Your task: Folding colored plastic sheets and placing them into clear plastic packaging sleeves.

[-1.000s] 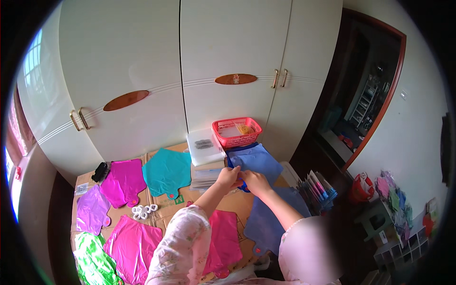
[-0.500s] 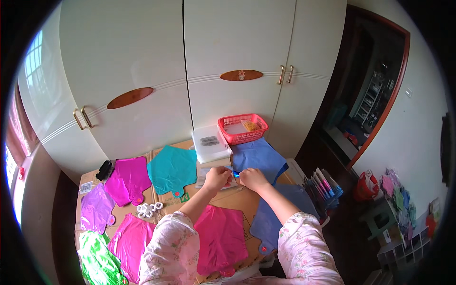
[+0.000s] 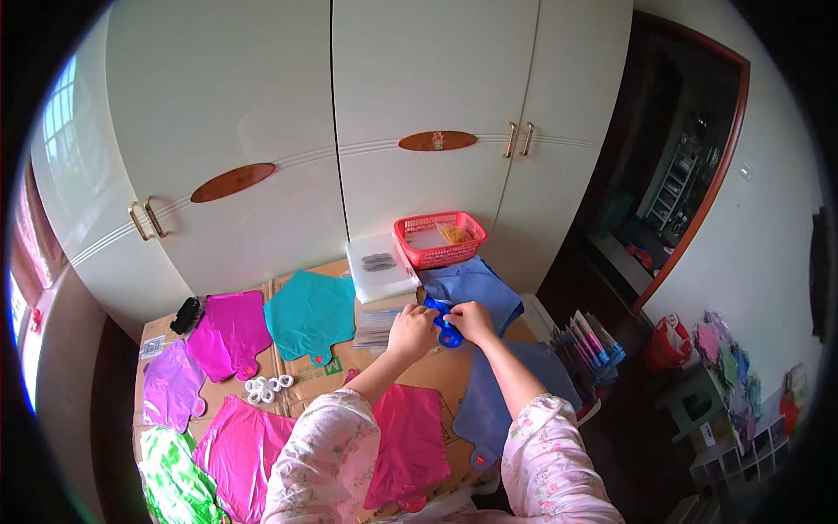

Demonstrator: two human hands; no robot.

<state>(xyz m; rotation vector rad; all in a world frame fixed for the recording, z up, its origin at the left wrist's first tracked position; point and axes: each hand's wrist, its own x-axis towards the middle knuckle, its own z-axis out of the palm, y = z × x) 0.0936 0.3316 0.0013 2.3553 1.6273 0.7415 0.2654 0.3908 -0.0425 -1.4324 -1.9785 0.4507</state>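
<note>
A shiny, bunched-up blue plastic piece (image 3: 450, 337) with a red dot at its lower end is between my hands above the cardboard-covered table. My left hand (image 3: 414, 330) has its fingers closed on the piece's left side. From the right, my right hand (image 3: 473, 321) pinches the same piece. Just behind it lies a flat blue plastic sheet (image 3: 484, 293). A stack of flat pale strips (image 3: 375, 328) is beside my left hand. My fingers partly cover the blue piece.
Flat plastic sheets with round tabs, among them a teal one (image 3: 310, 314) and a pink one (image 3: 408, 445), spread over the cardboard (image 3: 340, 360). White rings (image 3: 266, 388) lie left. Behind are clear bags (image 3: 381, 269) and a red basket (image 3: 441, 256). Packets (image 3: 589, 349) stand right.
The blue piece, mostly hidden in my fingers before, now shows larger and opened out, its red dot visible. My hands have shifted slightly, and the pale strips are uncovered more.
</note>
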